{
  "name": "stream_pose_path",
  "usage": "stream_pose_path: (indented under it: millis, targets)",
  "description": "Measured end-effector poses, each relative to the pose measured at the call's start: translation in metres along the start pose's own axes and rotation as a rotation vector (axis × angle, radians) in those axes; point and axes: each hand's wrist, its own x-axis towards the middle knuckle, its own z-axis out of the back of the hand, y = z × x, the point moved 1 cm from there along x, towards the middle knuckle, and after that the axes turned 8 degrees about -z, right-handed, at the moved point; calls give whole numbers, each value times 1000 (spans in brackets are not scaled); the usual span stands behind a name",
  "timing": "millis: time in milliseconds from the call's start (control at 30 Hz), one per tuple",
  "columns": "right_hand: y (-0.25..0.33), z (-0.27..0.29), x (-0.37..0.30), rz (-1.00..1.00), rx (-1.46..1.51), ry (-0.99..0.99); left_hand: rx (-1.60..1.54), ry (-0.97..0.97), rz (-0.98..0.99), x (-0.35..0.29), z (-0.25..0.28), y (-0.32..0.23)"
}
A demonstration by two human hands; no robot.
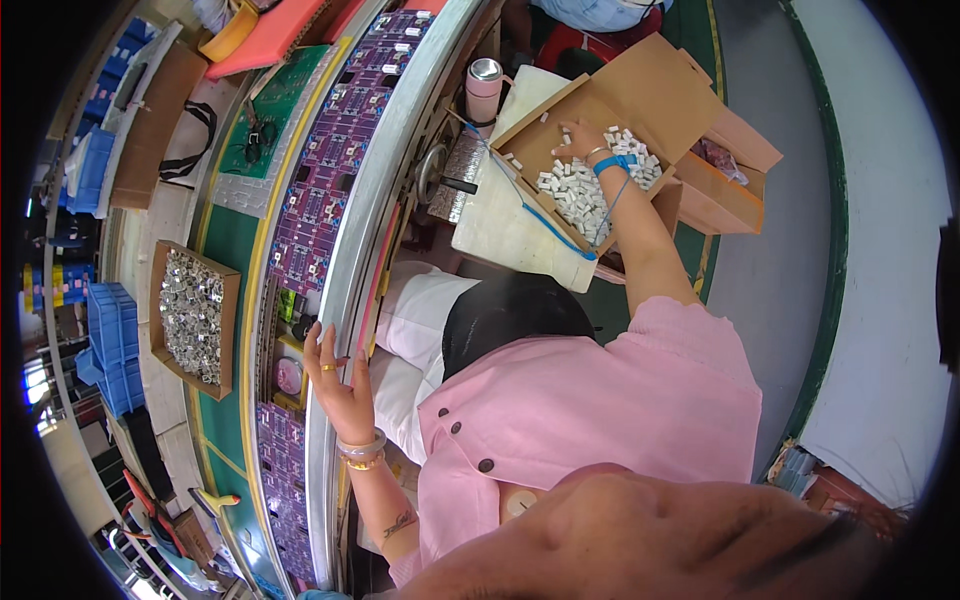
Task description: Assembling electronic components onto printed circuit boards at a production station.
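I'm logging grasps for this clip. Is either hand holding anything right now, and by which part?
Left hand holds nothing, resting open on the conveyor's metal rail. Right hand reaches among small white parts in the cardboard box; any grip is hidden.

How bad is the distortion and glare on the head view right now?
Head view: strong fisheye, the conveyor rail bows and the corners go black; even bright light, faint sheen on the rail; right hand in the cardboard box and left hand look sharp; a blurred shape fills the bottom edge.
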Motion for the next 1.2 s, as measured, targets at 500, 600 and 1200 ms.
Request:
stream_pose_path:
  millis: [500, 600, 1200]
  targets:
    - [35, -47, 61, -368, 157, -165, -116, -69, 5, 19, -11, -8]
    - [15, -53, 60, -318, 151, -195, -252, -68, 13, 27, -17, -14]
    - [296, 129, -161, 928, 588, 128, -2173, 145, 654, 93, -102, -28]
